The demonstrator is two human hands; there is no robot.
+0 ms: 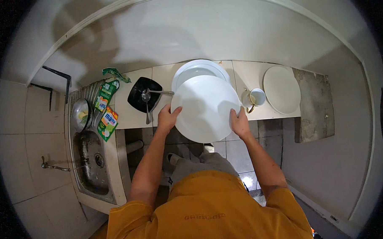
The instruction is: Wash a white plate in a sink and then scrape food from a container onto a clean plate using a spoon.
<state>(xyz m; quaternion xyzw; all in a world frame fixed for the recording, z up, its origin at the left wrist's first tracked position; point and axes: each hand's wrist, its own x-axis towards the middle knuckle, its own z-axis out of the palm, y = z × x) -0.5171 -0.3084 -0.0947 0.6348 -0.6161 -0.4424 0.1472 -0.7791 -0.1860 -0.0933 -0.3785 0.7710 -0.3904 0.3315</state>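
A large white round plate is held out over the counter's front edge, my left hand gripping its left rim and my right hand its right rim. Behind it, partly covered, lies a second white plate or wide dish on the counter. To the left sits a black square bowl with a fork and a spoon resting in it. Close beyond my right hand stands a white mug with a gold-coloured handle. An off-white oval-looking plate lies flat farther right.
At the left is a steel sink with a wall tap. A bowl with a clear lid or glass side sits on its drainboard, beside green packets. A bare concrete slab ends the counter at right.
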